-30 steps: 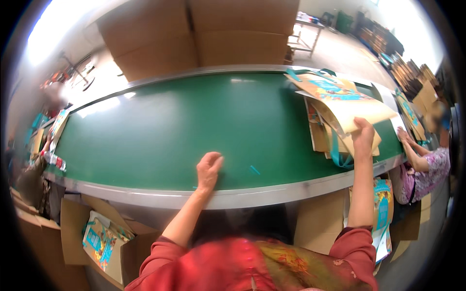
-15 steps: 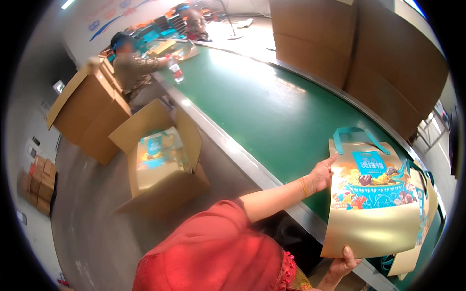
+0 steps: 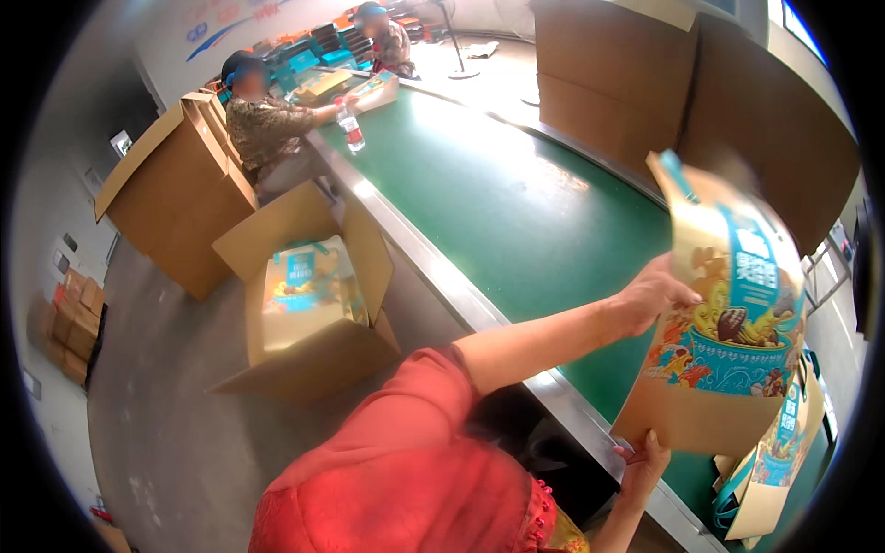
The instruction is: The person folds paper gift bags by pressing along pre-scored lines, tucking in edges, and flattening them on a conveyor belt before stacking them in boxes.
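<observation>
A flat gold gift bag (image 3: 705,419) with a colourful food print and a teal handle is in both my hands, bowed and tilted above the right end of the green conveyor belt. My left hand (image 3: 656,293) grips its left edge, thumb across the printed front. At the bottom edge, my right hand (image 3: 643,463) pinches the bag, its other fingers partly hidden behind it. More gold bags (image 3: 779,461) of the same kind lie behind, at the belt's right edge, with teal handles showing.
An open carton (image 3: 309,364) holding similar bags (image 3: 302,276) stands left of the belt (image 3: 479,184). Taller cartons (image 3: 175,198) stand behind it; big cardboard boxes (image 3: 608,83) line the far side. A water bottle (image 3: 350,127) stands near a co-worker (image 3: 267,120); another person (image 3: 392,46) is farther back.
The held bag has risen and bent, its top swinging up and its handle turning edge-on. Both hands have moved upward with it, uncovering more of the bags behind.
</observation>
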### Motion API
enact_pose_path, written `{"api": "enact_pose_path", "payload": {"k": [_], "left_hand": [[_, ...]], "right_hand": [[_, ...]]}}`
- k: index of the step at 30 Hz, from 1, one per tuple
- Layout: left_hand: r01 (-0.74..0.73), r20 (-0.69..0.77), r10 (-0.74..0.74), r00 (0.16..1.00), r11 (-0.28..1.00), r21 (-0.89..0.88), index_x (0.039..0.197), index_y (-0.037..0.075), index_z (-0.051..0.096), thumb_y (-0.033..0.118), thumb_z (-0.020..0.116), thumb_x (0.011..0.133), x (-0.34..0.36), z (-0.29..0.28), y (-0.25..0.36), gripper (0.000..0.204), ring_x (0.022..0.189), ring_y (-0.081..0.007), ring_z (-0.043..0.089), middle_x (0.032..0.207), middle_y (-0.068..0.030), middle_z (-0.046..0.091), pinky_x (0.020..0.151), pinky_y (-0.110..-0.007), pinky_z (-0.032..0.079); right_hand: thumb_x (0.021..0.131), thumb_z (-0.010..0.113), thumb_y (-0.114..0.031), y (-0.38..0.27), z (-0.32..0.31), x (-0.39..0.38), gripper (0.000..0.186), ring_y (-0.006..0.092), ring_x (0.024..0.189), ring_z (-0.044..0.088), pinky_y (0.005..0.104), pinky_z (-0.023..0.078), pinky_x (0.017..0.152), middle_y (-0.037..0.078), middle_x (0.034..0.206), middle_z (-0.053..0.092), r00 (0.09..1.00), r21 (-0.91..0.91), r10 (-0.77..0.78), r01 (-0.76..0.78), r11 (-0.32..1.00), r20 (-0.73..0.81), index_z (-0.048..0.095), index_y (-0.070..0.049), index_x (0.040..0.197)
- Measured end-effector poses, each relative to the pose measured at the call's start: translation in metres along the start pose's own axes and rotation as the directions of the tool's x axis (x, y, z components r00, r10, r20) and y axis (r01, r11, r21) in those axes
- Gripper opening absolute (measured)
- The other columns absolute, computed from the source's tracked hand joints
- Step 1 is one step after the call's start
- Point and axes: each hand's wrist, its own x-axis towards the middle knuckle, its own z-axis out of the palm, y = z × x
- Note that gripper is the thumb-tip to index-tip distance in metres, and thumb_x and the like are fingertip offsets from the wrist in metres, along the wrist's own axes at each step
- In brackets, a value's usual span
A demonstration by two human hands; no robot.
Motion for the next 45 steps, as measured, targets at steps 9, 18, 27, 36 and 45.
{"api": "enact_pose_path", "payload": {"k": [9,18,27,36,45], "left_hand": [[-0.833,0.704,0.447,0.552,0.322,0.450,0.108,0.014,0.067,-0.002,0.064,0.075,0.037,0.018,0.032,0.037,0.085,-0.0227,0.061,0.090,-0.0040,0.068,0.078,-0.033,0.050],[-0.608,0.655,0.144,0.742,-0.267,0.748,0.100,0.014,0.066,0.002,0.057,0.079,0.036,-0.148,-0.083,0.026,0.107,-0.0247,0.054,0.110,-0.0060,0.061,0.097,-0.041,0.038],[-0.375,0.377,-0.088,0.922,0.040,0.926,0.123,0.007,0.055,0.033,0.069,0.078,-0.007,-0.161,-0.102,0.053,0.126,-0.0341,0.040,0.134,-0.0173,0.047,0.104,-0.042,0.034],[-0.585,0.495,-0.316,0.810,-0.360,0.727,0.105,0.003,0.057,0.039,0.064,0.075,0.006,-0.157,-0.138,0.047,0.092,-0.0264,0.053,0.098,-0.0136,0.057,0.077,-0.037,0.044],[-0.671,0.333,-0.598,0.729,-0.529,0.518,0.136,0.004,0.040,0.021,0.043,0.093,0.009,-0.127,-0.147,0.047,0.077,-0.0401,0.059,0.088,-0.0286,0.058,0.051,-0.050,0.047]], "right_hand": [[0.096,0.036,-0.055,-0.092,-0.046,0.089,0.061,0.0300,0.112,0.056,0.0382,0.054,0.069,0.019,0.130,0.051,0.982,0.296,-0.186,0.176,0.939,0.008,0.042,-0.007,0.134],[0.093,0.045,-0.051,-0.071,-0.072,0.070,0.069,0.0293,0.118,0.052,0.0416,0.043,0.099,0.018,0.131,0.051,0.967,0.467,-0.191,0.093,0.880,0.167,0.040,0.003,0.136],[0.086,0.053,-0.003,-0.032,-0.079,0.087,0.046,0.0136,0.088,0.060,0.0232,0.051,0.072,0.011,0.110,0.060,0.966,-0.209,0.022,-0.079,0.975,-0.259,0.045,0.005,0.131],[0.071,0.044,0.014,-0.018,-0.100,0.086,0.061,0.0234,0.106,0.061,0.0294,0.049,0.092,0.017,0.118,0.060,0.994,-0.159,-0.043,0.027,0.987,-0.097,0.039,0.011,0.132],[0.075,0.044,0.015,-0.008,-0.110,0.104,0.055,0.0173,0.088,0.064,0.0259,0.052,0.078,0.014,0.111,0.061,0.998,-0.125,-0.040,0.033,0.992,-0.057,0.040,0.011,0.130]]}}
